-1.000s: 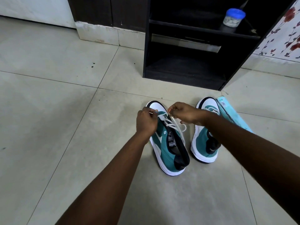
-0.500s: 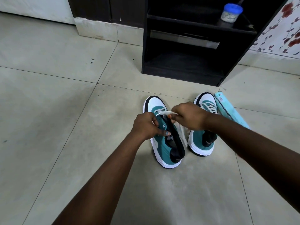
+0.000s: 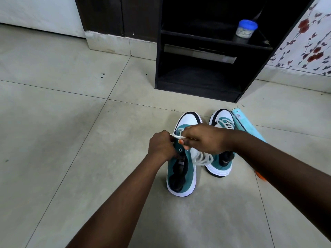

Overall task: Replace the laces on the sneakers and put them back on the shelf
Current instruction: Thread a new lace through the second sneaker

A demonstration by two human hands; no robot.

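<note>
Soft even daylight; faint shadows beneath sneakers; shelf interior dark; wide-angle bending seen at edges; focus sharp.

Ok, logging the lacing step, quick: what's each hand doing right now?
Left hand: grips the left sneaker at its eyelet edge.
Right hand: pinches the white lace.

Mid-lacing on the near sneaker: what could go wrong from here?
1. The white lace is pinched between the left hand and right hand; a slip could pull it back out.
2. The loose lace coil lies between both sneakers and may tangle.
</note>
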